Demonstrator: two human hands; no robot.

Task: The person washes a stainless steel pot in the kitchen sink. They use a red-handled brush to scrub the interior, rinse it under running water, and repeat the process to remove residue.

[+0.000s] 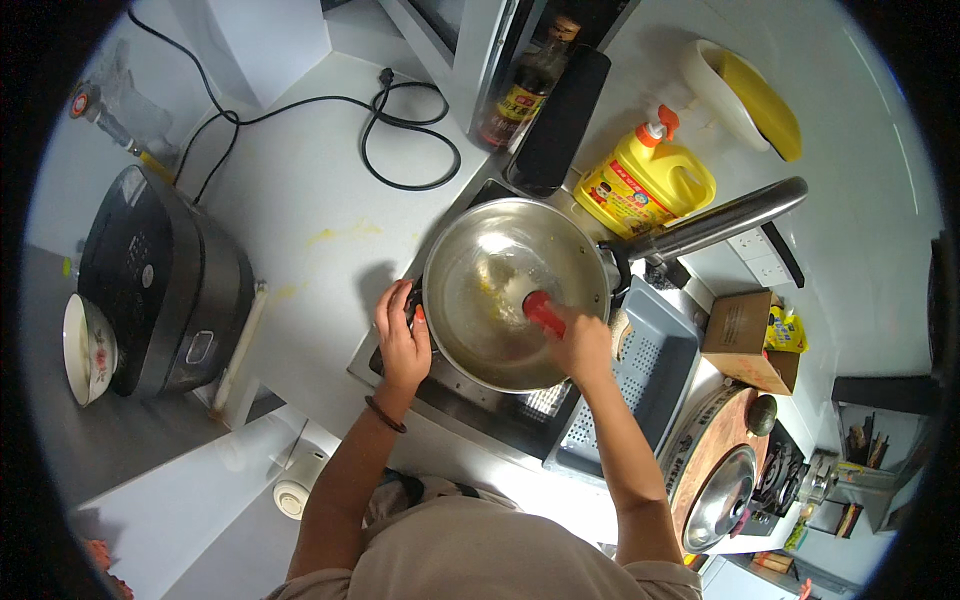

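A stainless steel pan [517, 232] sits over the sink, tilted little if at all, with some liquid and yellow residue on its bottom. My left hand [403, 337] grips the pan's dark side handle at the left rim. Inside the pan, my right hand [586, 345] is closed around the red handle of a cleaning brush [544, 313]. The brush's pale head is blurred against the pan's bottom. On the pan's far right side, another black handle [621, 268] sits below the faucet spout.
The metal faucet [720, 217] reaches over the pan's right. A grey perforated drain basket [637, 375] lies to the right. A yellow detergent jug [645, 180] stands behind. On the left are a black power cord [375, 120] and a rice cooker [165, 292]. A wooden cutting board [705, 465] bears a lid [721, 499].
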